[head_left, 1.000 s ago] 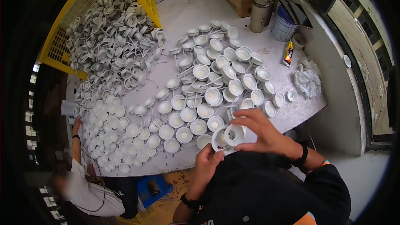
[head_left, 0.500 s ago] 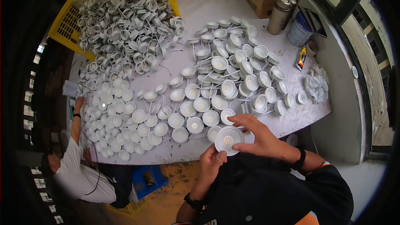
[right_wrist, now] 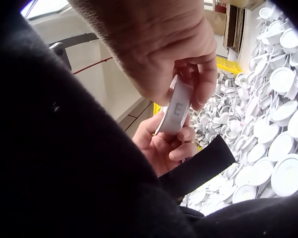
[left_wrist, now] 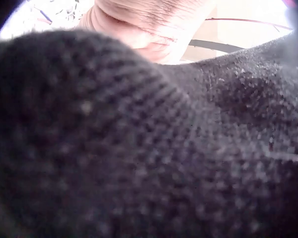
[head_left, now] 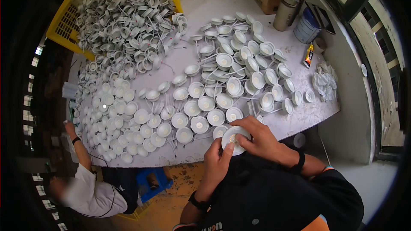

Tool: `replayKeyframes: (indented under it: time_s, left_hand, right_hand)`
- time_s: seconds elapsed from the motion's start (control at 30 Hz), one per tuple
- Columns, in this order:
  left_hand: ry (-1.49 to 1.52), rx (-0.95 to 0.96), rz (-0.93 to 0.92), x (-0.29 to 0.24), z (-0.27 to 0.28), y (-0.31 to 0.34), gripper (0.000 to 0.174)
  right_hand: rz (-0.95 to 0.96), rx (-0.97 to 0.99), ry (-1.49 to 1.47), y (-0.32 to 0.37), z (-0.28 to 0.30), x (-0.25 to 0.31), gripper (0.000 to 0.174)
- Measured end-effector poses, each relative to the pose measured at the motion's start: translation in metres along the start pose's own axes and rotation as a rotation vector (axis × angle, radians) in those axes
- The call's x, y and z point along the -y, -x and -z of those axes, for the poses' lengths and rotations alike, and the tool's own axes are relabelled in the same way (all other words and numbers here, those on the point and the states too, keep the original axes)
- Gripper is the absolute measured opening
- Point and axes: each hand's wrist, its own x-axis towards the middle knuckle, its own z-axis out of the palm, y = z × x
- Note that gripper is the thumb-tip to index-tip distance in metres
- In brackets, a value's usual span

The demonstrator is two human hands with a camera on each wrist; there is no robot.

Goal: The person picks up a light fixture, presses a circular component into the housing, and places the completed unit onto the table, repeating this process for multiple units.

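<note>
Both hands hold one round white downlight (head_left: 234, 131) in front of the chest, its LED face turned up. My left hand (head_left: 215, 162) grips the near-left rim, thumb over the edge. On the other side my right hand (head_left: 263, 139) has its fingers round the far rim and its thumb on the face, covering part of the LED dots. From the right wrist view, the downlight's side wall (right_wrist: 176, 106) shows a dark printed mark, between the right fingers above and the left hand (right_wrist: 156, 144) below. Black knit cloth (left_wrist: 114, 139) fills most of the left wrist view.
Many finished-looking downlights (head_left: 199, 125) crowd the table ahead. A yellow crate (head_left: 64, 25) spills white rings with wires at the far left. Bottle (head_left: 285, 11), tin (head_left: 306, 27), glue tube (head_left: 308, 55) and crumpled plastic (head_left: 324, 83) stand right. Another person (head_left: 92, 192) works at left.
A white cup-shaped piece, earlier held by the right hand over the open ring, now no longer shows separately. The LED face came into view, and the right thumb moved onto it.
</note>
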Motion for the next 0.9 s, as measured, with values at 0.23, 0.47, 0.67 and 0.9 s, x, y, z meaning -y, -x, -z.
replayKeyframes:
  time_s: [0.23, 0.47, 0.67, 0.9]
  left_hand:
    - [-0.069, -0.09, -0.074, -0.008, 0.0, -0.008, 0.022]
    - [-0.194, -0.158, -0.032, -0.011, 0.005, -0.013, 0.019]
    - [-0.196, -0.144, -0.078, -0.016, 0.002, -0.013, 0.016]
    - [-0.156, -0.048, 0.009, 0.012, 0.018, -0.011, 0.026]
  right_hand:
    - [0.005, -0.007, -0.062, -0.003, -0.002, -0.003, 0.032]
    - [-0.209, 0.109, -0.369, -0.004, -0.001, -0.008, 0.033]
    - [-0.273, 0.119, -0.374, -0.005, -0.001, -0.005, 0.034]
    - [-0.332, 0.111, -0.243, -0.008, -0.005, -0.013, 0.036]
